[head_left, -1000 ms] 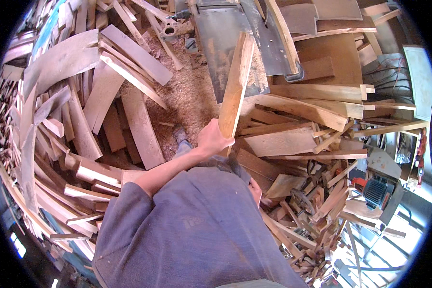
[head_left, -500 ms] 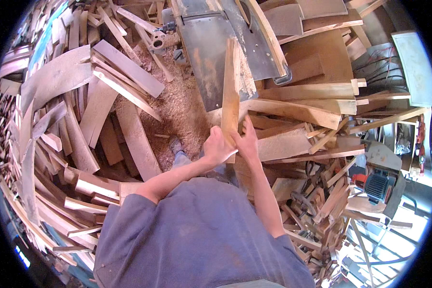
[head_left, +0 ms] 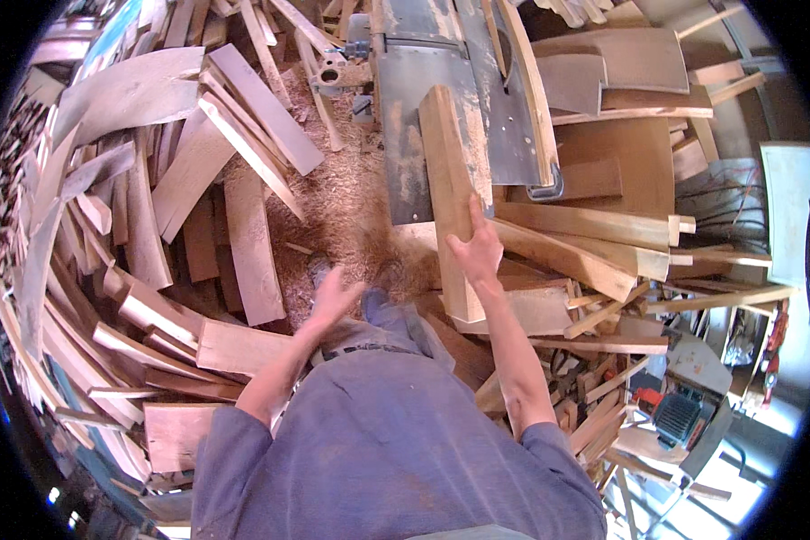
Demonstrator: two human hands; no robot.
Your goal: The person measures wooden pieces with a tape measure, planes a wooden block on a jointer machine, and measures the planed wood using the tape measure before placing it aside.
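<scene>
A thick wooden board (head_left: 451, 189) lies lengthwise on the grey metal table of a woodworking machine (head_left: 409, 117), its near end sticking out past the table's edge toward me. My right hand (head_left: 479, 248) grips the board's right side, thumb over the top face and index finger stretched forward along the edge. The fingers on the far side are partly hidden. My left hand (head_left: 337, 299) is off the board, held in the air to its left with fingers apart and nothing in them.
Along the machine's right side runs a wooden fence (head_left: 532, 94). Stacked boards (head_left: 585, 229) lie to the right, with an electric motor (head_left: 678, 418) lower down. Loose planks (head_left: 252, 243) crowd the left. Shavings (head_left: 337, 202) cover the floor between.
The board, earlier held near its end by both hands, now rests farther down on the metal table. My left hand has let go and moved left; my right has shifted along the board's side.
</scene>
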